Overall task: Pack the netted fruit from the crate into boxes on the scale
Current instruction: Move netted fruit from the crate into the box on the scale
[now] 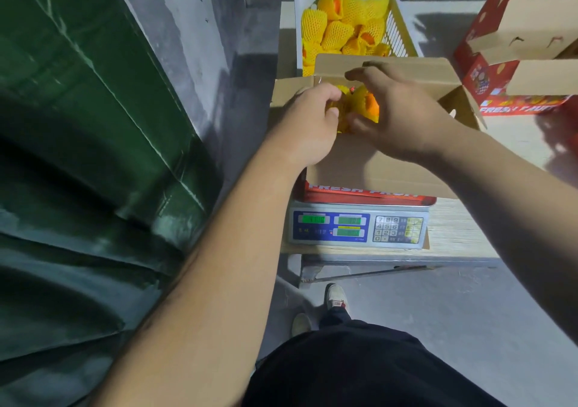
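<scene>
1. Two netted fruits (359, 106), orange under yellow foam mesh, sat at the middle of the frame, held together just above the open box (375, 169).
2. Curled around the left-hand fruit, the left hand (308, 125) gripped it, its fingers and thumb wrapped onto the mesh.
3. Over the right-hand fruit the right hand (397, 112) arched, thumb below and fingers bent across the top, gripping it; the two hands nearly met.
4. Brown cardboard flaps stood open on the box, whose red lower band carried white lettering, and it rested on the scale (358, 227).
5. Green lit readouts and a number keypad faced the lower part of the frame on the scale, which stood on a pale wooden table (459, 234).
6. Beyond the box, at upper centre, a white slatted crate (403, 28) held many more fruits in yellow netting.
7. At upper right, another red carton (513, 62) with open brown flaps stood on the table.
8. Dark green sheeting (78, 125) filled the left side, and shoes showed on the grey floor at lower centre.
</scene>
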The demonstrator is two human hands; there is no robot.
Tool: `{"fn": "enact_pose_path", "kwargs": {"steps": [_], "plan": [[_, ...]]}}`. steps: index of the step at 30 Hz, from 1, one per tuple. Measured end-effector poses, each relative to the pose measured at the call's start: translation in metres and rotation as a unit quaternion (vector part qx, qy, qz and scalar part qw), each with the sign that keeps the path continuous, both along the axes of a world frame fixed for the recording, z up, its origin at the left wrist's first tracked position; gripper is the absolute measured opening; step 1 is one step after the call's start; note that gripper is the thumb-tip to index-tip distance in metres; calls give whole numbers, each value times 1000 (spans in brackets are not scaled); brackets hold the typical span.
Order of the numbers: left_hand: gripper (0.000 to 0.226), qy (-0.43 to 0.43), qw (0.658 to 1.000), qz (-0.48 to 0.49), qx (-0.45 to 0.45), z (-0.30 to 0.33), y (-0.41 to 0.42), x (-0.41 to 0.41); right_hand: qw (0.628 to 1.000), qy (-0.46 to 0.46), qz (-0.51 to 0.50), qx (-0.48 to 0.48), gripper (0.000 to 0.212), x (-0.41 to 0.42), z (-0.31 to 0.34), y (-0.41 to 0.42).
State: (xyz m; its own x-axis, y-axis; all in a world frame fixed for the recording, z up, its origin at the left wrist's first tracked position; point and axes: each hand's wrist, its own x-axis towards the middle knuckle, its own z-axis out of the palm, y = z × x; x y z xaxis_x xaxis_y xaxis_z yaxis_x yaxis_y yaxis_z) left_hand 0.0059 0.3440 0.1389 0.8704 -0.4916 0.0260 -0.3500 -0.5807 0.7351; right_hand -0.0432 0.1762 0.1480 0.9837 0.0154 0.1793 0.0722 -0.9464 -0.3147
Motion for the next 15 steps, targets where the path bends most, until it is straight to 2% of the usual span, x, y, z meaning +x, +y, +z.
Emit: {"fn": "enact_pose_path", "kwargs": {"steps": [5, 15], "plan": [[33, -13, 999, -1, 31, -1, 3, -5, 999, 11, 28, -14, 60, -7, 9, 12], [31, -36, 999, -1, 18, 1, 16, -20, 999, 3, 39, 12, 54, -18, 6, 21]]}}
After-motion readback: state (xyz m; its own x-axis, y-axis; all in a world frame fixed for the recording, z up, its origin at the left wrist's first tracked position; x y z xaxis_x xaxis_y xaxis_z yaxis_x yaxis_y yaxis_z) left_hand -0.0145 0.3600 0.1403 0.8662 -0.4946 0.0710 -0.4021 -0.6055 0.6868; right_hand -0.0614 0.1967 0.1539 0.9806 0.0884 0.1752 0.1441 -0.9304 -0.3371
